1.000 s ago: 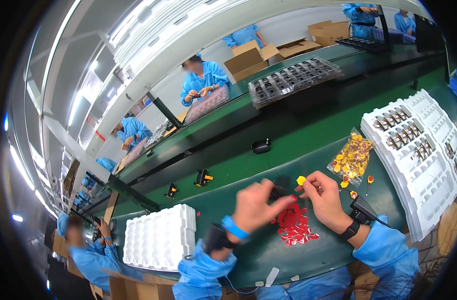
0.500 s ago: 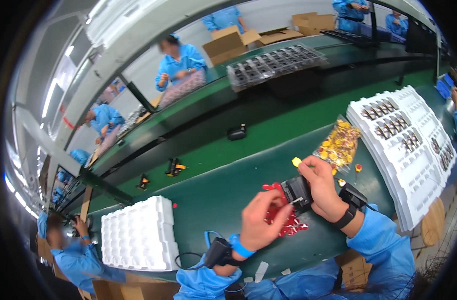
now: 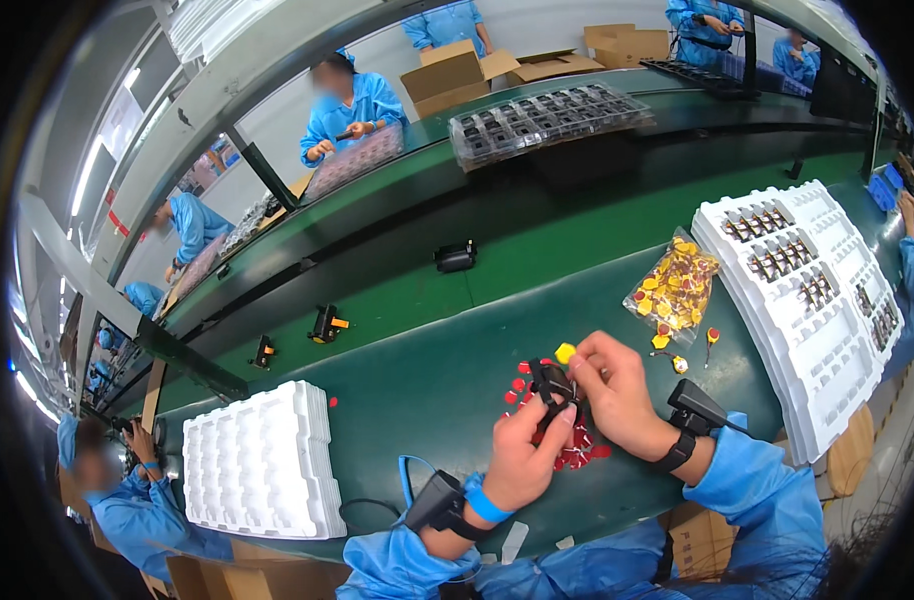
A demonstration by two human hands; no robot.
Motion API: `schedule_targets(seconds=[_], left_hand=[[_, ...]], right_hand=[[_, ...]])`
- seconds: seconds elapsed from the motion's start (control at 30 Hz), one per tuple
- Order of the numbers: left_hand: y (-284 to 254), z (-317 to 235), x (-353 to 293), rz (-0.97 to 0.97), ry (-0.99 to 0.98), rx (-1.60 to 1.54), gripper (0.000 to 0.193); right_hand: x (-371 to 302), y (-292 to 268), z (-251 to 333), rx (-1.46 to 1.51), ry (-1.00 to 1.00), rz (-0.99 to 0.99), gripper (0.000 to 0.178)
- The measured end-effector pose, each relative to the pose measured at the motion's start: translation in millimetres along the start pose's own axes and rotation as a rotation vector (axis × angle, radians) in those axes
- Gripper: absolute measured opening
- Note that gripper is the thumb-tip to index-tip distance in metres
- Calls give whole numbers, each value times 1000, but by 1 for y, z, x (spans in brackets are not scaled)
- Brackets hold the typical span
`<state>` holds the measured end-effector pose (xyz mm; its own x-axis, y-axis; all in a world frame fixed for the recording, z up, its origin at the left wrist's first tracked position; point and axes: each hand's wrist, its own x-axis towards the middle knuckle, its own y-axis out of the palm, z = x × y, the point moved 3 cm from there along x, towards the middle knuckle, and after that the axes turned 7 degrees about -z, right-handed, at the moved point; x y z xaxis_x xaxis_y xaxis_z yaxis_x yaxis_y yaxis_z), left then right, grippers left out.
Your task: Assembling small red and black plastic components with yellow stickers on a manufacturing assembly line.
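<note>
My left hand [image 3: 520, 458] is closed round a small black plastic housing [image 3: 549, 383], tilted up above the table. Between the thumb and fingers of my right hand [image 3: 620, 402] is a small yellow disc-like piece [image 3: 565, 353], close to the upper end of the housing. A heap of small red pieces [image 3: 577, 452] lies under my hands, partly hidden by them. To the right of the heap, a clear bag [image 3: 674, 283] of yellow and red pieces rests on the table, with a few loose wired pieces [image 3: 680, 364] beside it.
Stacked white trays stand at the left [image 3: 257, 460] and right [image 3: 787, 320], the right one partly filled with parts. Several black parts [image 3: 455, 256] lie on the green belt beyond the table. Across it are a clear tray of black parts [image 3: 547, 120] and people in blue.
My left hand has taken hold of the black housing, which has turned and shifted left. My right hand moved left and down a little, keeping the yellow piece.
</note>
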<state>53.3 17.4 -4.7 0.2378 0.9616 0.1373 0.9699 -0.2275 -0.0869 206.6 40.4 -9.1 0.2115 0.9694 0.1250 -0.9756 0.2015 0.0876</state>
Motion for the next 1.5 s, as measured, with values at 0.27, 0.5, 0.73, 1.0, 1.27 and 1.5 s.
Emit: schedule_targets(seconds=[0.27,0.5,0.73,1.0,1.27,1.5], left_hand=[[13,-23,9,416,-341,-269,28],[5,-3,7,233,-345,-289,31],[-22,-1,18,78,-204,4,18],[-28,-11,22,84,-44,248,14],[-25,-12,20,114,-23,261,16],[-26,-12,21,135,8,292,15]], right_hand=[[0,-9,8,28,-83,168,9],[5,-10,9,47,-157,-123,12],[6,-25,35,-62,-208,-4,8],[-4,-4,26,-151,-12,417,12],[-2,-7,27,-175,42,372,12],[-2,-5,24,-119,135,392,15]])
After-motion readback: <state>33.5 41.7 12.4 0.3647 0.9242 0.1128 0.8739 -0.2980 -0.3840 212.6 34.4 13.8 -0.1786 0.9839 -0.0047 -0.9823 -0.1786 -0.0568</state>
